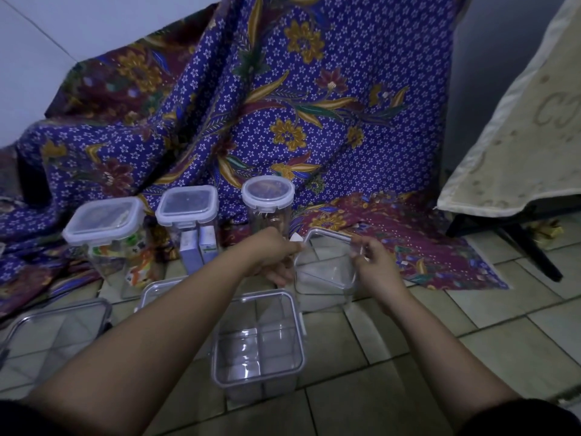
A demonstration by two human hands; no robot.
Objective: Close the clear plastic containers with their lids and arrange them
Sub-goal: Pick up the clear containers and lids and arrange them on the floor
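Head view: a clear square container point(327, 265) sits just right of frame centre on the tiled floor point(503, 341). The left hand point(273, 256) curls around its left rim and the right hand point(374, 265) pinches its right rim. I cannot tell whether a lid is on it. Directly below stands an open container point(257, 341). At centre left, three lidded containers point(187, 206) line up against the batik cloth point(314, 105).

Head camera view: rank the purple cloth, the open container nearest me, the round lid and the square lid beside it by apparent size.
1. purple cloth
2. open container, though its nearness to the camera inflates it
3. square lid and round lid: too alike to rank
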